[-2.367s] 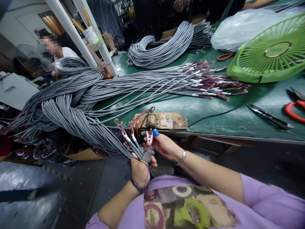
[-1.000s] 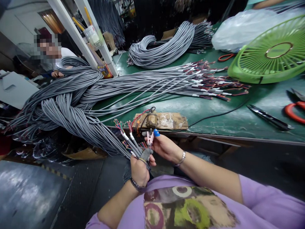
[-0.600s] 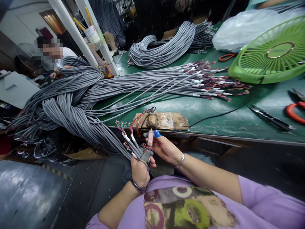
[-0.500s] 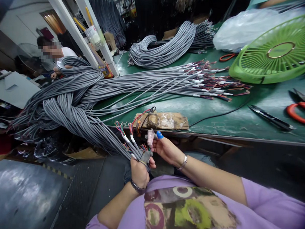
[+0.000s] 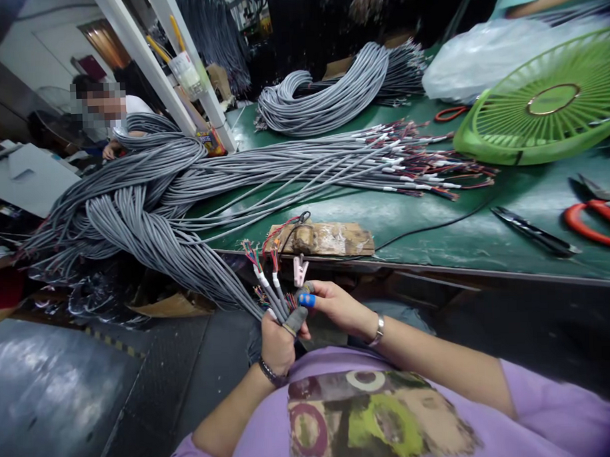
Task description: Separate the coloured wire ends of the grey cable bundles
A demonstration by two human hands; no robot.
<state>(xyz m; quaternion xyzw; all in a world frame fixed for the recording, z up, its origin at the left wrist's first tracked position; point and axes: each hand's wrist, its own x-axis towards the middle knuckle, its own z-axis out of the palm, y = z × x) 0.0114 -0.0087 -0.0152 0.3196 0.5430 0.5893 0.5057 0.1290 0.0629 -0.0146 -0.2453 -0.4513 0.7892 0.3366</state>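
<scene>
My left hand (image 5: 279,339), with a grey cover on its thumb, is closed around the ends of several grey cables (image 5: 273,297). White sleeves and fanned-out coloured wires top these cables. Right beside those wires, the fingers of my right hand (image 5: 332,306) are pinched together, one wearing a blue finger cover (image 5: 306,300). What lies between these fingertips is too small to make out. Just above them a pale pink clip (image 5: 300,271) stands at the table edge, in front of a wooden block (image 5: 343,239) with thin red and black leads.
Long grey cables (image 5: 283,166) lie across the green table (image 5: 415,218), with a coiled bundle (image 5: 330,97) behind. To the right are black-handled pliers (image 5: 535,232), orange-handled cutters (image 5: 592,212) and a green fan (image 5: 545,107). A person (image 5: 113,108) sits at the far left.
My right hand has come down and left from the pink clip to the wire ends at my left hand. The clip now shows uncovered. The held cable ends shifted slightly right.
</scene>
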